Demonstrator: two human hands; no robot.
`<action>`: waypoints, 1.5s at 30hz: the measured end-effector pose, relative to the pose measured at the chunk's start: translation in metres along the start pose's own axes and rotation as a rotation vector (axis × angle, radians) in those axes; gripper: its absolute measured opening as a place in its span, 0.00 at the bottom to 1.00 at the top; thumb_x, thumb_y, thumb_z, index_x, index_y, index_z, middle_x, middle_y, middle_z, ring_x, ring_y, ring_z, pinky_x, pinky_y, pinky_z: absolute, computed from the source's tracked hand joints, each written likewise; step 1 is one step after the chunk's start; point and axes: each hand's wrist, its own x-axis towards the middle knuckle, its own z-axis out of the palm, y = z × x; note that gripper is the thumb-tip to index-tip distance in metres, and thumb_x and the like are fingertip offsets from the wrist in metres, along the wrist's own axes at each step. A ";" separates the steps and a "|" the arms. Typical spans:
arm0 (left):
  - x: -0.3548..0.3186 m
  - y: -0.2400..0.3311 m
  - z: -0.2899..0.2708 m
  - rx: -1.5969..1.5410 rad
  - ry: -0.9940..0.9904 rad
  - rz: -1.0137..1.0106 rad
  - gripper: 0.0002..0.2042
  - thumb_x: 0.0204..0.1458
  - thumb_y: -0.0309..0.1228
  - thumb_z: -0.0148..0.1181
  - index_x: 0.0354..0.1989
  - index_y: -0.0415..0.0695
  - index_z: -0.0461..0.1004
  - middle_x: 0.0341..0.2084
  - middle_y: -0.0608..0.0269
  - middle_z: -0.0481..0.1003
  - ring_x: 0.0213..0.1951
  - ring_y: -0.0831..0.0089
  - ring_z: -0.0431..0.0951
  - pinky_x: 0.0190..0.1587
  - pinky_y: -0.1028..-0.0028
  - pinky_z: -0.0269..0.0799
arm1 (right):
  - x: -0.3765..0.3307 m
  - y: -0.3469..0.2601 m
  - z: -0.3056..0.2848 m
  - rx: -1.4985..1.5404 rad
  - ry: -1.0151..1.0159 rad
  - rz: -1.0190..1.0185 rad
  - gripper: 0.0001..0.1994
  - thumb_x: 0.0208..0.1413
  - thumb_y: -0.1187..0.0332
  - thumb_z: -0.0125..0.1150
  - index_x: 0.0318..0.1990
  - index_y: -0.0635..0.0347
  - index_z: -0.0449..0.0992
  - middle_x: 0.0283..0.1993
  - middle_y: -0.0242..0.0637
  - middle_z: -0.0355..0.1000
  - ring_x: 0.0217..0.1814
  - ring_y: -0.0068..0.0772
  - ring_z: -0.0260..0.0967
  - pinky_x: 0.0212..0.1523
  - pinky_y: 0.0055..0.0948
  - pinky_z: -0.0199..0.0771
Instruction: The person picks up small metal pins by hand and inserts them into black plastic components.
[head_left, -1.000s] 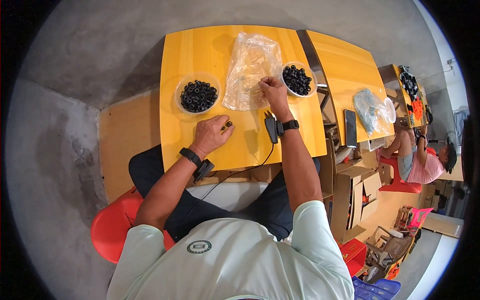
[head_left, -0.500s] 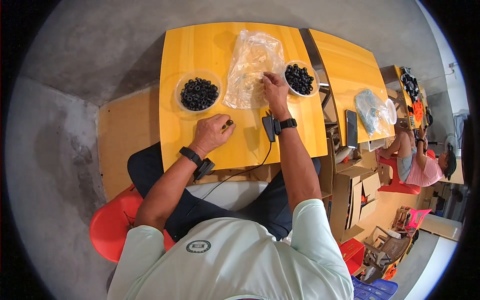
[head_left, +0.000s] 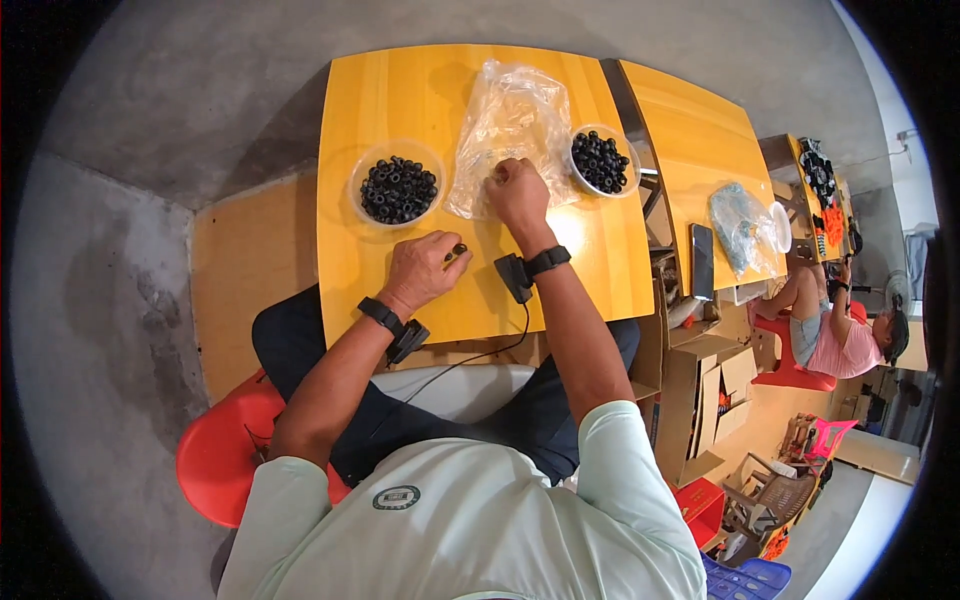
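Held pieces: two small dark pieces (head_left: 457, 249) are sitting between the thumb and fingers of the left hand, at its right side and facing the right hand; their row seems to be running from near-left to far-right, though they are too small to read surely.
Left hand: it (head_left: 422, 268) is closing on those pieces, with its back up, resting at or just above the table (head_left: 612, 245).
Right hand: it (head_left: 520, 198) is curling, thumb and fingertips together, over the near end of the bag (head_left: 512, 105); I cannot tell whether it is pinching anything or touching the plastic.
Hand to hand: the hands are working apart, the right lying farther out and to the right; from its fingertips the held pieces are lying nearer the body and leftward.
Bag: its long axis is running away from the body, between the bowls.
Left bowl: it (head_left: 372, 157) is standing just beyond the left hand, the nearer one, and holding black pieces (head_left: 400, 190).
Right bowl: it (head_left: 633, 160) is standing right of the right hand, the nearer one, and holding more.
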 end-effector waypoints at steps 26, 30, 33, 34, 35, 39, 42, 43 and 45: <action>0.001 0.000 -0.001 0.002 -0.006 -0.028 0.08 0.49 0.35 0.63 0.29 0.44 0.74 0.24 0.58 0.76 0.27 0.57 0.78 0.29 0.63 0.73 | -0.003 0.017 -0.040 1.096 -0.194 0.398 0.15 0.57 0.76 0.59 0.52 0.68 0.71 0.40 0.33 0.72 0.39 0.27 0.74 0.35 0.24 0.75; 0.001 0.001 -0.001 -0.003 -0.019 -0.033 0.08 0.49 0.35 0.63 0.29 0.44 0.74 0.24 0.58 0.76 0.27 0.57 0.78 0.28 0.63 0.73 | -0.005 0.028 -0.035 1.027 -0.108 0.445 0.17 0.55 0.79 0.59 0.53 0.69 0.70 0.42 0.34 0.72 0.39 0.28 0.74 0.37 0.26 0.79; 0.000 -0.001 -0.002 0.003 -0.018 -0.032 0.08 0.49 0.35 0.63 0.29 0.44 0.74 0.23 0.58 0.76 0.27 0.57 0.78 0.28 0.63 0.73 | -0.005 0.023 -0.036 0.920 -0.094 0.432 0.16 0.54 0.79 0.60 0.52 0.70 0.72 0.40 0.35 0.71 0.38 0.28 0.74 0.36 0.25 0.78; 0.000 -0.001 -0.002 0.004 -0.015 -0.028 0.08 0.49 0.34 0.63 0.29 0.44 0.73 0.23 0.58 0.76 0.27 0.57 0.78 0.28 0.62 0.73 | -0.005 0.026 -0.035 0.919 -0.093 0.432 0.16 0.54 0.79 0.60 0.52 0.70 0.72 0.40 0.35 0.71 0.38 0.28 0.74 0.36 0.25 0.78; 0.001 -0.001 -0.002 0.005 -0.012 -0.024 0.08 0.48 0.34 0.63 0.29 0.44 0.73 0.23 0.58 0.76 0.27 0.57 0.77 0.28 0.62 0.73 | -0.004 0.028 -0.033 0.793 -0.066 0.377 0.16 0.53 0.77 0.61 0.50 0.70 0.73 0.40 0.36 0.72 0.38 0.28 0.74 0.36 0.26 0.78; 0.003 0.001 0.000 -0.009 -0.011 -0.019 0.08 0.48 0.34 0.63 0.29 0.44 0.73 0.23 0.58 0.76 0.27 0.57 0.77 0.28 0.62 0.73 | -0.003 0.037 -0.020 0.242 0.018 0.080 0.13 0.51 0.72 0.62 0.45 0.64 0.78 0.39 0.44 0.74 0.36 0.39 0.75 0.37 0.34 0.76; 0.001 0.001 -0.002 -0.001 -0.006 -0.024 0.08 0.48 0.34 0.63 0.29 0.44 0.74 0.23 0.58 0.76 0.27 0.57 0.77 0.28 0.62 0.73 | -0.001 0.024 -0.011 0.027 0.064 -0.021 0.10 0.50 0.69 0.62 0.41 0.59 0.79 0.41 0.47 0.75 0.38 0.48 0.75 0.41 0.39 0.75; 0.001 0.001 -0.001 0.000 -0.005 -0.028 0.08 0.48 0.34 0.63 0.29 0.44 0.74 0.23 0.58 0.76 0.27 0.57 0.77 0.28 0.62 0.73 | 0.000 0.022 -0.011 0.027 0.064 -0.022 0.10 0.50 0.69 0.62 0.41 0.59 0.79 0.41 0.47 0.75 0.38 0.48 0.75 0.41 0.39 0.75; 0.000 0.000 -0.001 0.001 -0.003 -0.032 0.08 0.49 0.34 0.63 0.29 0.44 0.74 0.23 0.58 0.76 0.27 0.57 0.78 0.28 0.62 0.73 | 0.003 0.018 -0.010 0.033 0.010 -0.001 0.08 0.51 0.68 0.62 0.37 0.59 0.80 0.40 0.47 0.75 0.40 0.51 0.74 0.42 0.41 0.75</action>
